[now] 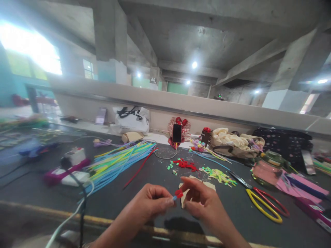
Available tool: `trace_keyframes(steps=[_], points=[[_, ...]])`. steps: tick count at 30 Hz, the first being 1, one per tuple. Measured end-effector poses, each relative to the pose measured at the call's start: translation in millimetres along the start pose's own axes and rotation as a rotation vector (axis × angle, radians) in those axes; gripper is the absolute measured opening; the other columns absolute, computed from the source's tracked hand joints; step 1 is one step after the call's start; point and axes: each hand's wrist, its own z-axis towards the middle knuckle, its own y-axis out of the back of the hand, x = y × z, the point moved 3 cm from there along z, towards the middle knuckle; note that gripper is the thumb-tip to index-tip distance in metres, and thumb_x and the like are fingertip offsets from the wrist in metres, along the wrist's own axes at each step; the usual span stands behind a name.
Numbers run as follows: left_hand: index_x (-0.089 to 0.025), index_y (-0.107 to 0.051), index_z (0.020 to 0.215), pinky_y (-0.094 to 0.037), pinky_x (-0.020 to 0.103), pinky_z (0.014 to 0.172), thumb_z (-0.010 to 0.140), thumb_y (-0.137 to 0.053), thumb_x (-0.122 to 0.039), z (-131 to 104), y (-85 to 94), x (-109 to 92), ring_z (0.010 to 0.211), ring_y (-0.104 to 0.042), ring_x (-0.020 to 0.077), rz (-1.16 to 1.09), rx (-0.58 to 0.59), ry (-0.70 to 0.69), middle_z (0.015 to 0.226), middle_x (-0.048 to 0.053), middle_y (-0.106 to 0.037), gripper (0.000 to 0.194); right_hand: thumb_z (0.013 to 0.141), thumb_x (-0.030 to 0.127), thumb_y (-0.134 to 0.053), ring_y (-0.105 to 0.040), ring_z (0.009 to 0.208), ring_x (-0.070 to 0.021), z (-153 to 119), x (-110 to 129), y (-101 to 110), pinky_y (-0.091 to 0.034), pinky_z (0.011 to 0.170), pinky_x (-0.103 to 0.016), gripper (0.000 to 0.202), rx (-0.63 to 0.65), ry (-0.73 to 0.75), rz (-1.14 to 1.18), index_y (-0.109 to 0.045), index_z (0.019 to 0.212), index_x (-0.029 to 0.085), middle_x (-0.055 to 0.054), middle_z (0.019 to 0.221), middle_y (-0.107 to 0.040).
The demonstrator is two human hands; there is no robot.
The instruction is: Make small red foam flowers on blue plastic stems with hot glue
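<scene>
While your L hand (152, 200) pinches a small red-and-blue piece (179, 194) btwn thumb and fingertips, your R hand (203, 198) curves around its red end, thumb and index held apart w/ a gap btwn them; you can't tell from this view if an R fingertip touches it. The piece is at the near side of the dark table (111, 201), approx. centre, held above the surface. Just beyond, partly hidden by your R hand, you've got a beige sheet (208, 185). Farther off lie red bits (186, 165), w/ a few green bits (170, 165) to their left and a spread of yellow-green bits (219, 175) to their right.

On your left, a bundle of coloured strips (124, 160), mostly blue, yellow & green, runs diagonally, w/ a red strip (141, 168) near its right edge. On your right are the scissors (266, 204), one handle yellow, one red, blades pointing far-left. At the far side a phone (177, 133) stands upright w/ a cable (165, 157) plugged in at its bottom.
</scene>
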Motion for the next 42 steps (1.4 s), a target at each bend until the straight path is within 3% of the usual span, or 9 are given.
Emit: trace_keyframes(steps=[4,9,13,20,29,42], points=[[-0.014,-0.056,0.054,-0.011,0.019,0.034,0.055,-0.070,-0.041,-2.5,-2.2,5.4,0.030,-0.023,0.0025,-0.250,0.074,0.057,0.034,-0.009,-0.039,0.030,0.065,0.031,-0.067,-0.053,0.063,-0.0106,4.9,1.5,-16.1,-0.041,0.054,-0.021,0.045,0.025,0.071,0.079,-0.055,0.108,0.028,0.000,0.087,-0.057],[-0.014,-0.056,0.055,-0.015,0.017,0.034,0.055,-0.071,-0.039,-6.5,-3.6,7.1,0.033,-0.031,0.0031,-0.378,0.058,0.067,0.039,-0.006,-0.047,0.029,0.065,0.030,-0.068,-0.051,0.062,-0.0107,10.0,11.8,-24.5,-0.039,0.053,-0.021,0.035,0.006,0.137,0.040,-0.062,0.099,0.026,0.001,0.080,-0.054],[-0.014,-0.055,0.054,-0.017,0.017,0.035,0.055,-0.071,-0.041,-7.0,-3.3,7.6,0.034,-0.034,0.0038,-0.328,0.044,0.058,0.041,-0.004,-0.050,0.032,0.063,0.028,-0.070,-0.049,0.063,-0.0105,10.9,13.3,-26.8,-0.039,0.056,-0.021,0.033,-0.011,0.156,0.038,-0.063,0.096,0.025,0.001,0.079,-0.054],[-0.015,-0.054,0.057,-0.012,0.017,0.035,0.057,-0.069,-0.042,-8.8,-4.7,5.0,0.035,-0.027,0.0030,-0.292,0.051,0.062,0.042,-0.006,-0.043,0.031,0.065,0.027,-0.069,-0.051,0.064,-0.0111,12.0,18.5,-19.3,-0.041,0.056,-0.022,0.035,0.028,0.170,0.081,-0.061,0.099,0.024,-0.001,0.082,-0.054],[-0.016,-0.049,0.053,-0.010,0.018,0.034,0.059,-0.067,-0.043,-5.6,-6.7,6.7,0.033,-0.022,0.0029,-0.260,0.102,0.024,0.039,-0.009,-0.035,0.033,0.064,0.022,-0.070,-0.052,0.063,-0.0108,13.0,24.9,-20.9,-0.040,0.054,-0.021,0.023,0.036,0.160,0.054,-0.065,0.087,0.020,-0.001,0.078,-0.057],[-0.015,-0.050,0.052,-0.012,0.018,0.036,0.058,-0.068,-0.041,-3.7,-7.5,10.9,0.034,-0.024,0.0023,-0.316,0.072,0.020,0.040,-0.008,-0.038,0.032,0.067,0.024,-0.068,-0.051,0.063,-0.0117,12.7,22.8,-20.2,-0.036,0.053,-0.021,0.015,-0.012,0.193,0.012,-0.068,0.081,0.017,-0.002,0.072,-0.058]])
